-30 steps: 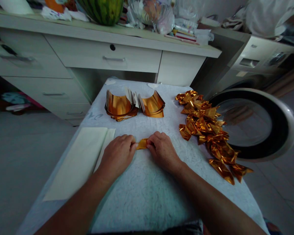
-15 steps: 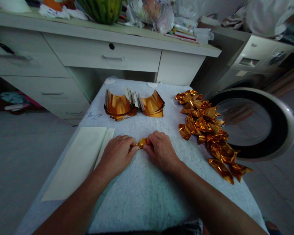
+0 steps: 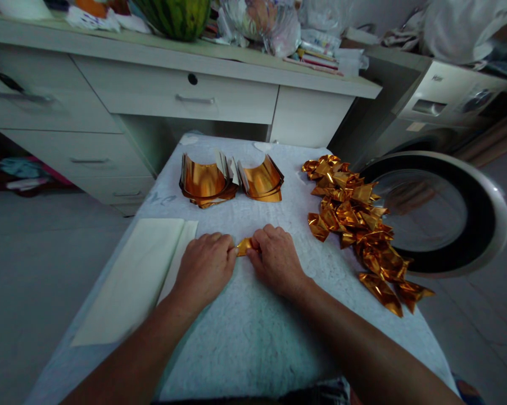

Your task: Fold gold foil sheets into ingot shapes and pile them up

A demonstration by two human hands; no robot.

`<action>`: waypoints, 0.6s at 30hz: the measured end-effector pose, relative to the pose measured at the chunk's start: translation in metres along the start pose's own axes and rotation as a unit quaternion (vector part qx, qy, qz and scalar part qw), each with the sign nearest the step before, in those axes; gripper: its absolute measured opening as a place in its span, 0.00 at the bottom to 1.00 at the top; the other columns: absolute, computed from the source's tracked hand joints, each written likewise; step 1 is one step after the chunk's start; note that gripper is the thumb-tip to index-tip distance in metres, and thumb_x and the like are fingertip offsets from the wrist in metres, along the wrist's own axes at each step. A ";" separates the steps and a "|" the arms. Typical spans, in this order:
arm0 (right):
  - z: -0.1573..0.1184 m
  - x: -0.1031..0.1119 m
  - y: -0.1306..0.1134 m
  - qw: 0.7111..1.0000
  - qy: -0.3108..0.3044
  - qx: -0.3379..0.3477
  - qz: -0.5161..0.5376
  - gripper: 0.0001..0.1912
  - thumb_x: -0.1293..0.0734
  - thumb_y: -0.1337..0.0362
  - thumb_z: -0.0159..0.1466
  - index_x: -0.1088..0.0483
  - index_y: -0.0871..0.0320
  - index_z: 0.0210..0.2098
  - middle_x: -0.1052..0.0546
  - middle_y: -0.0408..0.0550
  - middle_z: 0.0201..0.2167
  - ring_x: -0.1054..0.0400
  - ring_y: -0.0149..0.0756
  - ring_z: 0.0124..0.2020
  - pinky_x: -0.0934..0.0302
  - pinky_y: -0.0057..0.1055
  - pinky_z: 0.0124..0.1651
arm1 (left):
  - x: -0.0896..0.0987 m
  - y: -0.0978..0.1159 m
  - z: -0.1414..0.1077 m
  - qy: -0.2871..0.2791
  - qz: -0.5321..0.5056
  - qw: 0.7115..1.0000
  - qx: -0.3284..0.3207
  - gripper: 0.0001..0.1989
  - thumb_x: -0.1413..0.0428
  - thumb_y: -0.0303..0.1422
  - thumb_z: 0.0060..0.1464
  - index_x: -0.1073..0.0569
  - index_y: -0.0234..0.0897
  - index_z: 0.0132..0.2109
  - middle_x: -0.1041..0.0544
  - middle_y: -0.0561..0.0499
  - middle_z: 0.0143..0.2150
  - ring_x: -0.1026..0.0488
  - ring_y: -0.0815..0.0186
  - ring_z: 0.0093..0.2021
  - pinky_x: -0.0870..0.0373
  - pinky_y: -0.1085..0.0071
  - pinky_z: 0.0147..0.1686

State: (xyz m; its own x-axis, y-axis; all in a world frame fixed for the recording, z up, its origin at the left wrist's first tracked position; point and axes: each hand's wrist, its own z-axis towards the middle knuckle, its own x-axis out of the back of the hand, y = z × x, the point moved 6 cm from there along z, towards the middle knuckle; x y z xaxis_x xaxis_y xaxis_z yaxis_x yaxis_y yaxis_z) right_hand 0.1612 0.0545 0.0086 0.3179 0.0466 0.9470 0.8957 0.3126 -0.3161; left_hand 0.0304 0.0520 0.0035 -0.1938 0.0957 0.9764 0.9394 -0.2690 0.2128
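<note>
Between my hands, low over the cloth-covered table (image 3: 245,337), is a small piece of gold foil paper (image 3: 244,246). My left hand (image 3: 207,264) is closed on its left end, thumb and fingers pressed together. My right hand (image 3: 276,256) pinches the right end, its fingertips covering that part. Beyond my hands stand two curved stacks of gold foil sheets (image 3: 205,180), side by side with white backs showing. A heap of folded gold foil pieces (image 3: 348,216) lies along the table's right side.
White folded paper (image 3: 131,270) lies left of my left hand. Behind the table runs a white drawer cabinet (image 3: 194,101) with a watermelon (image 3: 173,17) and plastic bags on top. A washing machine's open round door (image 3: 498,219) stands close at the table's right edge.
My left thumb has shifted and tucked in at the foil's left end. Both hands stay nearly in place, and the foil piece between them looks flatter.
</note>
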 end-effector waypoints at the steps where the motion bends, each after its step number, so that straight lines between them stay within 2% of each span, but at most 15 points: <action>1: 0.000 0.000 0.000 1.000 0.000 0.000 -0.002 0.07 0.35 0.60 0.65 0.33 0.57 0.35 0.29 0.48 0.37 0.39 0.39 0.39 0.48 0.34 0.42 | 0.001 -0.001 0.000 0.010 -0.007 1.000 0.007 0.07 0.51 0.33 0.61 0.31 0.39 0.34 0.26 0.48 0.35 0.29 0.57 0.39 0.40 0.62 0.38; 4: 0.000 0.001 -0.001 1.000 0.002 0.000 -0.010 0.06 0.36 0.61 0.65 0.33 0.57 0.35 0.29 0.48 0.37 0.38 0.39 0.39 0.48 0.35 0.41 | 0.004 -0.004 0.000 0.042 -0.046 0.998 0.008 0.04 0.49 0.31 0.59 0.30 0.40 0.37 0.27 0.49 0.37 0.30 0.57 0.40 0.40 0.63 0.39; 6: -0.001 0.001 -0.002 1.000 0.004 0.000 -0.015 0.07 0.36 0.60 0.65 0.33 0.57 0.35 0.29 0.48 0.37 0.38 0.40 0.39 0.47 0.35 0.41 | 0.003 -0.005 0.001 0.048 -0.082 0.995 -0.010 0.06 0.49 0.28 0.59 0.28 0.41 0.38 0.27 0.50 0.39 0.31 0.58 0.42 0.40 0.63 0.41; 12: -0.002 0.001 -0.004 1.000 0.009 -0.001 -0.028 0.15 0.35 0.51 0.64 0.33 0.57 0.36 0.29 0.50 0.38 0.37 0.43 0.40 0.45 0.38 0.42 | -0.003 -0.006 0.005 0.024 -0.129 0.990 -0.049 0.13 0.52 0.25 0.59 0.24 0.44 0.40 0.27 0.51 0.40 0.32 0.59 0.44 0.39 0.61 0.43; 18: -0.001 0.001 -0.006 0.999 0.008 -0.012 -0.036 0.16 0.34 0.49 0.63 0.32 0.57 0.36 0.29 0.51 0.38 0.36 0.44 0.41 0.44 0.39 0.43 | -0.001 -0.006 0.004 0.006 -0.141 0.989 -0.035 0.11 0.50 0.27 0.56 0.25 0.43 0.41 0.27 0.50 0.43 0.33 0.57 0.48 0.39 0.60 0.47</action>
State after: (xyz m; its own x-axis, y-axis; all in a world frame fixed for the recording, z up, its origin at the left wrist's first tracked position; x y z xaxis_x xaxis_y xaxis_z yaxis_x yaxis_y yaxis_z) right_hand 0.1568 0.0520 0.0112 0.2570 0.0089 0.9664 0.9238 0.2915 -0.2483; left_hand 0.0259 0.0572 0.0013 -0.4483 0.1652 0.8785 0.8261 -0.2988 0.4778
